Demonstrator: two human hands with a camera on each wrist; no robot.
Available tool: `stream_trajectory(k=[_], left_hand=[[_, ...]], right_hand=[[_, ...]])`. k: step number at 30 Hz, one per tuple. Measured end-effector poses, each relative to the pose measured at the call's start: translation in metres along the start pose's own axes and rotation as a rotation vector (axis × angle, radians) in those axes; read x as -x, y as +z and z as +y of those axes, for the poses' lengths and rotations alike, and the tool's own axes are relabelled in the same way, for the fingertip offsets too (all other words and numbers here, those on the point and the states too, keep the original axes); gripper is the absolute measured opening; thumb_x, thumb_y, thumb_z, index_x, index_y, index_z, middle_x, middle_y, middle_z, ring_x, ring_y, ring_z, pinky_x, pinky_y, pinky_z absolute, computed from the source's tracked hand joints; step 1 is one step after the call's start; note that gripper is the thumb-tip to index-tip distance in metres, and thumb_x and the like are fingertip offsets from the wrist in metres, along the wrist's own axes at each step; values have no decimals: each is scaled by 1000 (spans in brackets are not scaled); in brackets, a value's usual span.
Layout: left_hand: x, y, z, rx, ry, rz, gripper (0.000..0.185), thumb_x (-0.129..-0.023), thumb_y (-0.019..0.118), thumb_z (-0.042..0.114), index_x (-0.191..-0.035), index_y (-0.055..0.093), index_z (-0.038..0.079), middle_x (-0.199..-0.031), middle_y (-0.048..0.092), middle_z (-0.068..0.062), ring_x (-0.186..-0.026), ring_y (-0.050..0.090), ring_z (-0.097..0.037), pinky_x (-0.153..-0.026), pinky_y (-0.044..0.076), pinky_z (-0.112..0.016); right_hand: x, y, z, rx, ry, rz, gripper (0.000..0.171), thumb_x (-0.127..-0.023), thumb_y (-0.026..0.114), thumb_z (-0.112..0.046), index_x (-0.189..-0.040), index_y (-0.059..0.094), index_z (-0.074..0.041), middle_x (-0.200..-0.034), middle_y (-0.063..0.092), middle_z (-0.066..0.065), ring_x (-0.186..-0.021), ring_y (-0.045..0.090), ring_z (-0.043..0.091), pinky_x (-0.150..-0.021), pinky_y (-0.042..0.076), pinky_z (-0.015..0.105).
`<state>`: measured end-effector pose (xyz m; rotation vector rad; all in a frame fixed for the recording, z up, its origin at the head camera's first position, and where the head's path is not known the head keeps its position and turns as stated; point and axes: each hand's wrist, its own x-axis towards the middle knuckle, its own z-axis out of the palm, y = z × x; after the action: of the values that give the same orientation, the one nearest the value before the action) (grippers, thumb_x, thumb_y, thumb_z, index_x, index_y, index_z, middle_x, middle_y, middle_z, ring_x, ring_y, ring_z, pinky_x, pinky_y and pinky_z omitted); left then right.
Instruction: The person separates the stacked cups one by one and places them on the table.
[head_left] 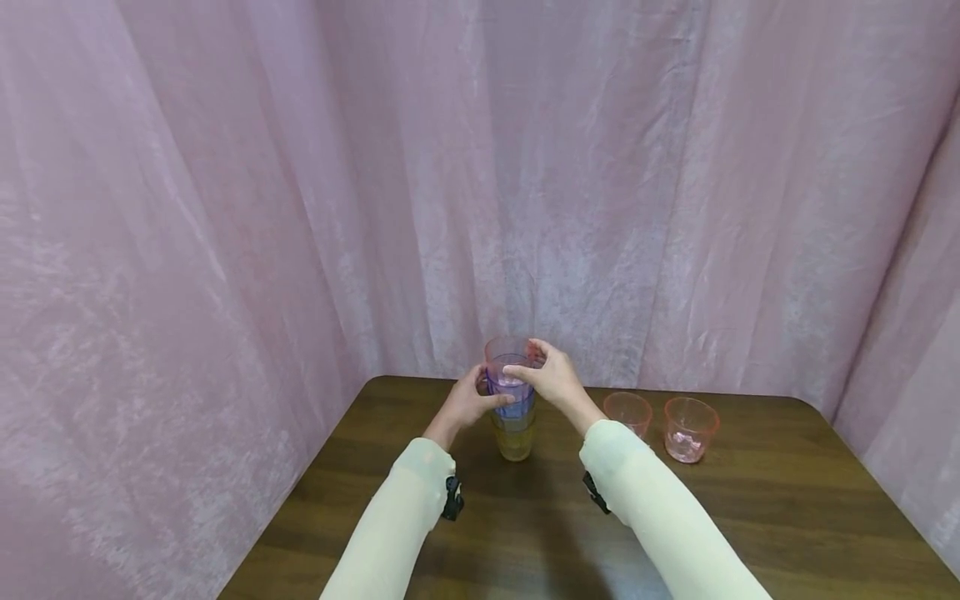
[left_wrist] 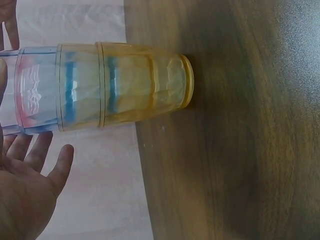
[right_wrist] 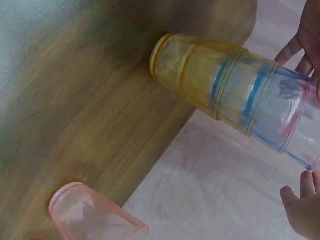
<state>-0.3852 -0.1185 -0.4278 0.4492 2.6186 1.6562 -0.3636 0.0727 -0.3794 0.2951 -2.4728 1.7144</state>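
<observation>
A stack of nested clear cups (head_left: 514, 425) stands upright on the brown table (head_left: 750, 517), yellow ones at the bottom, blue above them, and a pink cup (head_left: 504, 354) on top. My right hand (head_left: 528, 362) pinches the pink cup's rim from above, with its fingers (right_wrist: 302, 37) on the far side and the thumb (right_wrist: 300, 205) on the near side. My left hand (head_left: 480, 398) sits at the left side of the stack (left_wrist: 125, 85), touching the blue part. Its fingers (left_wrist: 45, 155) are straight and spread beside the cups.
Two single pink cups (head_left: 627, 412) (head_left: 690, 429) stand upright to the right of the stack, and one pink cup (right_wrist: 90, 215) shows in the right wrist view. Pink curtains enclose the table at the back and on both sides. The table's rounded corners lie near the curtains.
</observation>
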Motion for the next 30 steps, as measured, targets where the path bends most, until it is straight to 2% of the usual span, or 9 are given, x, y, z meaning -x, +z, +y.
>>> stream_trajectory(k=[8,17,22,30], left_hand=[[-3,5,3,-1,5,-19,83,-83,83,28,-148,39,2,-142,52,-18,-129,51,-34,-105,44,-48],[-12,-1,4,16,-22,-28,86,-82,83,33,-150,38,6,-141,53,-15,-127,52,-33,-104,45,-50],[-13,-3,4,39,-24,-20,83,-81,84,33,-148,41,7,-139,55,-16,-128,53,-34,-104,44,-51],[-14,-4,4,13,-28,4,69,-81,85,30,-138,51,11,-139,55,-16,-129,51,-34,-105,43,-51]], right_hand=[[4,-5,-3,-67,-16,23,88,-85,79,-37,-154,33,-9,-151,43,15,-136,44,33,-109,40,45],[2,-17,-20,-128,-81,57,89,-85,80,-38,-154,32,-9,-152,42,11,-137,42,31,-110,39,45],[0,-27,-30,-138,-109,75,90,-84,80,-39,-154,32,-9,-151,43,9,-138,42,31,-110,39,44],[3,-50,-43,-133,-123,85,89,-86,79,-39,-155,31,-11,-153,41,7,-140,39,29,-111,37,44]])
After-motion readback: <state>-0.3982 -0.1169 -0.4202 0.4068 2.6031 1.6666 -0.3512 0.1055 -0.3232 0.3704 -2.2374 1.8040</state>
